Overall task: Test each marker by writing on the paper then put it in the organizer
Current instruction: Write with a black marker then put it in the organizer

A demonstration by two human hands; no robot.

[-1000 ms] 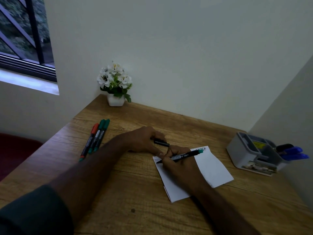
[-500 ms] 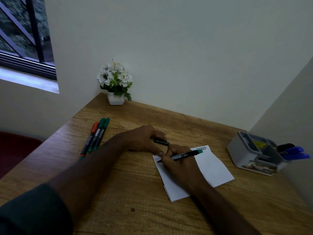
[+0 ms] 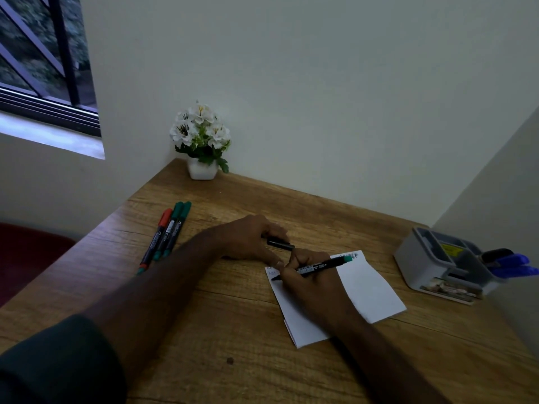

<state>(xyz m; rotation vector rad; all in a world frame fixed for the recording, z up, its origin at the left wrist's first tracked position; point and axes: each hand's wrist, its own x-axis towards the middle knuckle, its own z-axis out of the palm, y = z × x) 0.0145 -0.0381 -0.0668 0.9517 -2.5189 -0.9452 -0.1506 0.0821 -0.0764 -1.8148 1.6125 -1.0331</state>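
Note:
My right hand (image 3: 313, 290) grips a black marker with a green end (image 3: 319, 267), its tip touching the top left corner of the white paper (image 3: 370, 290) on the wooden desk. My left hand (image 3: 248, 239) rests beside the paper, holding the marker's black cap (image 3: 280, 244) and pinning the paper's corner with the thumb. Three capped markers (image 3: 166, 233), one red and two green, lie side by side at the left. The grey organizer (image 3: 431, 266) stands at the right with blue and black markers (image 3: 510, 263) in it.
A white pot of white flowers (image 3: 202, 147) sits in the desk's back left corner. Walls close off the desk at the back and right. A window is at the upper left, and the desk's left edge drops off beside a dark red seat (image 3: 26, 252).
Nearly nothing has moved: both hands keep their places, and the marker tip has shifted only slightly on the paper's top left corner.

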